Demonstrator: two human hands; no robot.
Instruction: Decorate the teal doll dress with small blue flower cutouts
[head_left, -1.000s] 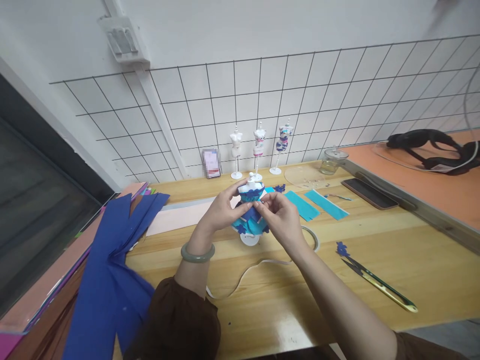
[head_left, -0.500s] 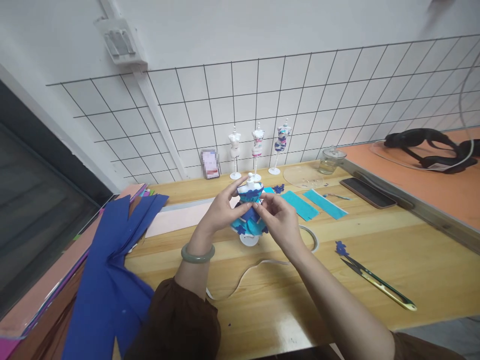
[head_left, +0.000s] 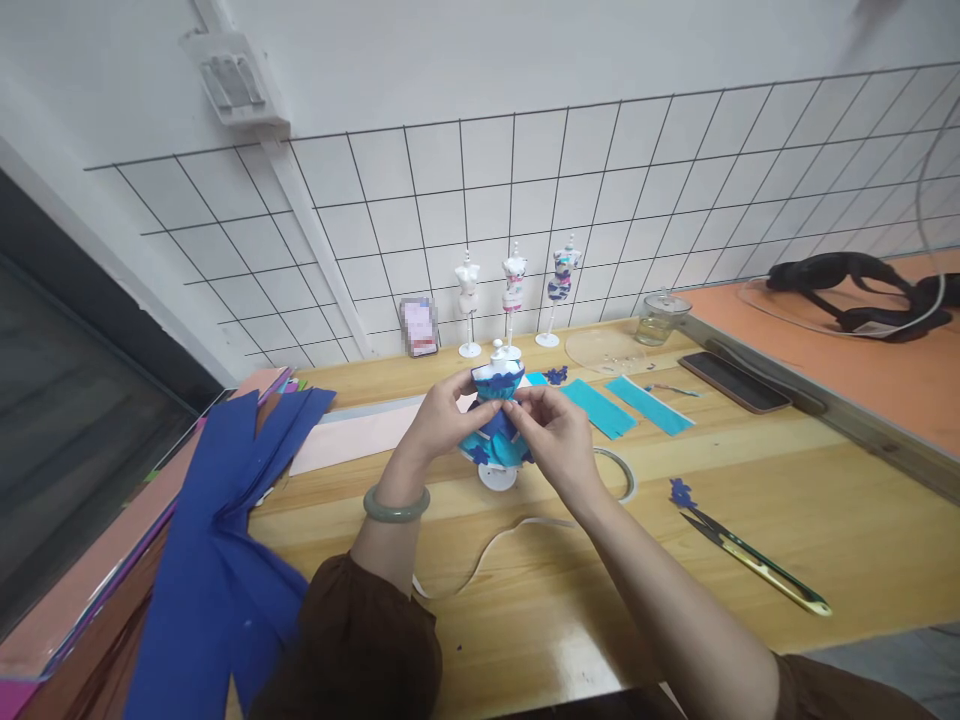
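A small white dress-form mannequin [head_left: 498,368] in a blue and turquoise paper dress [head_left: 504,452] stands upright in front of me on its round white base. My left hand [head_left: 448,415] wraps round the left side of the bodice, thumb at the waist front. From the other side my right hand [head_left: 553,425] pinches at the waist, its thumb and forefinger meeting the left thumb. Anything tiny between those fingertips is hidden. Dark blue cut-out flowers trim the skirt hem and neckline.
Three small mannequins [head_left: 513,290] line the back wall beside a phone [head_left: 419,326]. Turquoise strips [head_left: 651,405], a tape roll [head_left: 626,475], thread snips [head_left: 757,565] and a dark phone [head_left: 735,382] lie rightward. Blue crepe paper [head_left: 202,530] covers the left. A lidded glass cup [head_left: 660,318] stands at the back.
The view has shifted very slightly. Both hands keep their places on the dressed mannequin, with only a tiny movement at the waist.
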